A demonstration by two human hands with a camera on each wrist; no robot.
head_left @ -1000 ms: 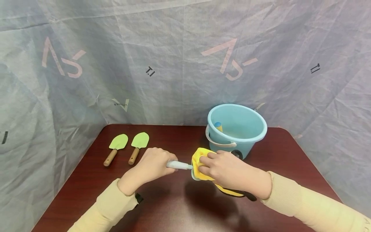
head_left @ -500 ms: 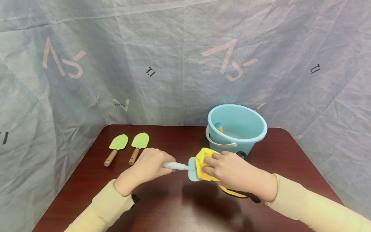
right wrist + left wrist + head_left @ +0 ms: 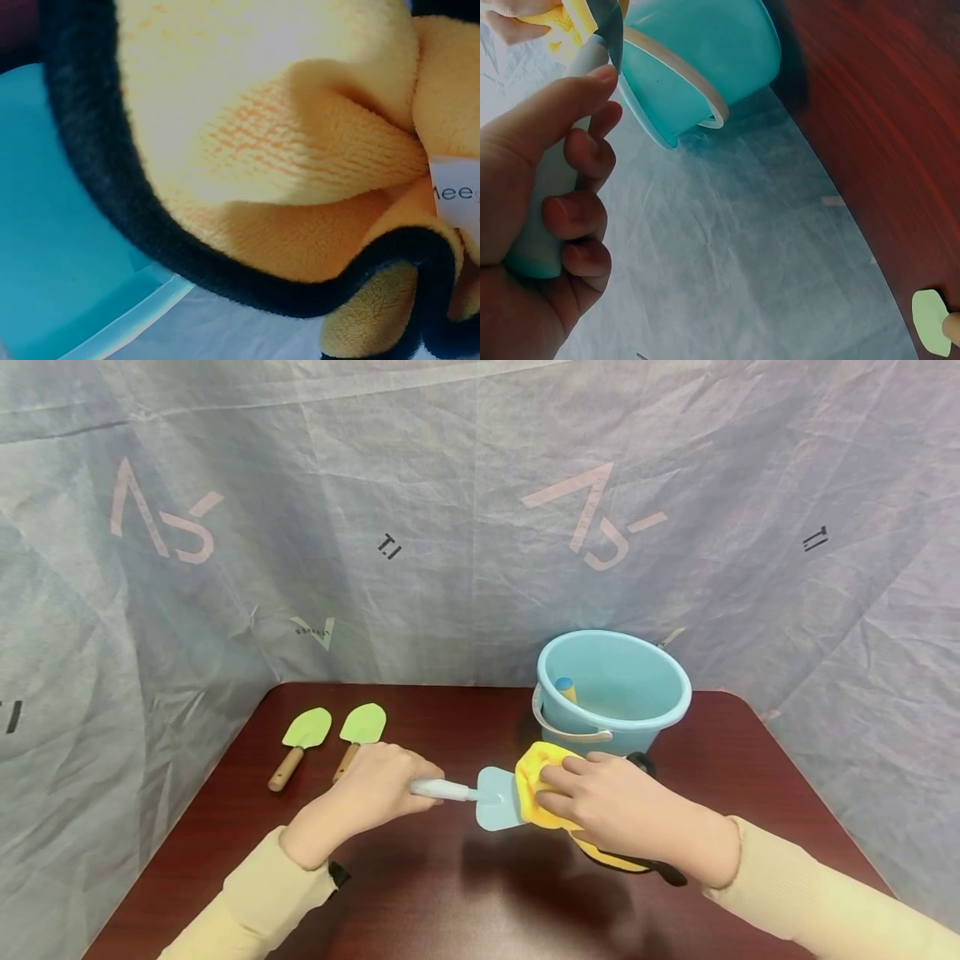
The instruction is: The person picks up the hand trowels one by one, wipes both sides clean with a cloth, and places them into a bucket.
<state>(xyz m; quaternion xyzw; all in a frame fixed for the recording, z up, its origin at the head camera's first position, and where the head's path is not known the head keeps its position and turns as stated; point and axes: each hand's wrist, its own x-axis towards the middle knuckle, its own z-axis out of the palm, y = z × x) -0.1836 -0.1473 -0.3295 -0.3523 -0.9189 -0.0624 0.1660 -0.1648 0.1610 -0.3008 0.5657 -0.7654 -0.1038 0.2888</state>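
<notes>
My left hand point(image 3: 378, 785) grips the pale handle of a small light-blue hand shovel point(image 3: 498, 799), its fingers curled round the handle point(image 3: 553, 180) in the left wrist view. My right hand point(image 3: 611, 802) holds a yellow cloth point(image 3: 535, 785) with dark edging over the far end of the shovel's blade, hiding the tip. Part of the blade lies bare between handle and cloth. Loose folds of the cloth point(image 3: 262, 247) and a printed label point(image 3: 456, 191) fill the right wrist view. Both hands are above the table, in front of the bucket.
A light-blue bucket point(image 3: 633, 741) with a white handle stands at the back right, a blue-capped yellow object point(image 3: 566, 688) inside. Two green trowels with wooden handles, one outer point(image 3: 306, 728) and one inner point(image 3: 363, 724), lie at the left. Grey fabric point(image 3: 450, 610) hangs behind the table.
The hands have moved apart: the left hand with the shovel slightly left, the right hand with the cloth to the right. The cloth has slid along the blade, baring more of it.
</notes>
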